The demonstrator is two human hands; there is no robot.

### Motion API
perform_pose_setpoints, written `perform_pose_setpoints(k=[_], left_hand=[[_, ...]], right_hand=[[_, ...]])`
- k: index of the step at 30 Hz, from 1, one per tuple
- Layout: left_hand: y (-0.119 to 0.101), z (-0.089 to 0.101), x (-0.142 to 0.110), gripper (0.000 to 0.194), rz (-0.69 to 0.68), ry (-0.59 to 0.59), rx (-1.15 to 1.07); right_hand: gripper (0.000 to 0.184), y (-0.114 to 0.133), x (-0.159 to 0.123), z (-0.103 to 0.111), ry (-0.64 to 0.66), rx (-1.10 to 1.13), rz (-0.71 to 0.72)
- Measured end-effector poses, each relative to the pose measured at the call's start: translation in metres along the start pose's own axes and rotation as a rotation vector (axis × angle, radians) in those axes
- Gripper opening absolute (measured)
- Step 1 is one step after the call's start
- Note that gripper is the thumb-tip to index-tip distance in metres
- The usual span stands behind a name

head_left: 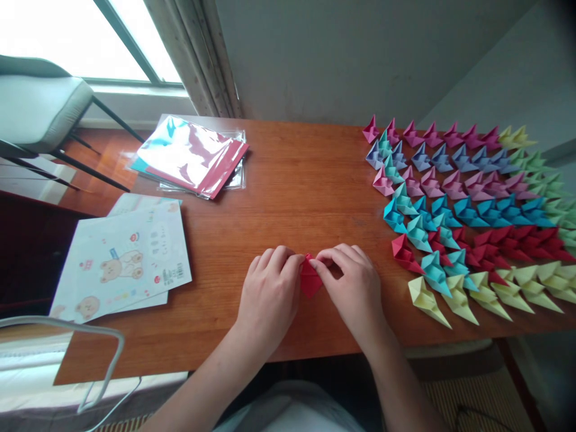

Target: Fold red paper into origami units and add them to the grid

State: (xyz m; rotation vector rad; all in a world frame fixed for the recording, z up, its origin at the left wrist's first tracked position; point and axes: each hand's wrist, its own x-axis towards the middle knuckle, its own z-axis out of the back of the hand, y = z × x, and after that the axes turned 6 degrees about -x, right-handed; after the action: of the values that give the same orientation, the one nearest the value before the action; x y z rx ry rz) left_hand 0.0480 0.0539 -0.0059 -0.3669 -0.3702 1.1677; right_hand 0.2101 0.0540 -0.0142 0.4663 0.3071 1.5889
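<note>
A small folded red paper piece (pixel 310 280) lies on the wooden table (pixel 297 186) near its front edge. My left hand (pixel 269 293) pinches its left side with curled fingers. My right hand (pixel 353 282) pinches its top right corner, fingers bent and pressed together. Both hands rest on the table with the paper between them; part of it is hidden under the fingers.
Rows of several folded paper shapes (pixel 472 216) in pink, purple, blue, red, teal, green and yellow fill the table's right side. A plastic pack of coloured paper (pixel 191 155) lies at the back left. Printed sheets with bear drawings (pixel 126 258) lie left. A chair (pixel 36 102) stands by the window.
</note>
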Motion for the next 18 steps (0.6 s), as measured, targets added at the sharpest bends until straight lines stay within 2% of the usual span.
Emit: perform_pose_setpoints(k=[6, 8, 10, 13, 18], left_hand=[[-0.001, -0.001, 0.001, 0.012, 0.016, -0.006, 0.029], [-0.001, -0.001, 0.000, 0.011, 0.027, -0.010, 0.021], [-0.001, -0.001, 0.000, 0.013, 0.041, -0.028, 0.001], [0.000, 0.000, -0.002, 0.015, 0.050, -0.060, -0.009], [0.003, 0.002, -0.004, 0.018, 0.028, -0.054, 0.002]], right_hand=[[0.017, 0.000, 0.006, 0.003, 0.057, -0.036, -0.002], [0.012, 0.001, 0.010, 0.005, 0.088, -0.048, 0.011], [0.006, 0.001, 0.015, 0.007, 0.120, -0.034, 0.048], [0.016, 0.001, 0.021, 0.010, 0.176, 0.030, 0.117], [0.014, -0.001, 0.027, 0.014, 0.229, 0.106, 0.194]])
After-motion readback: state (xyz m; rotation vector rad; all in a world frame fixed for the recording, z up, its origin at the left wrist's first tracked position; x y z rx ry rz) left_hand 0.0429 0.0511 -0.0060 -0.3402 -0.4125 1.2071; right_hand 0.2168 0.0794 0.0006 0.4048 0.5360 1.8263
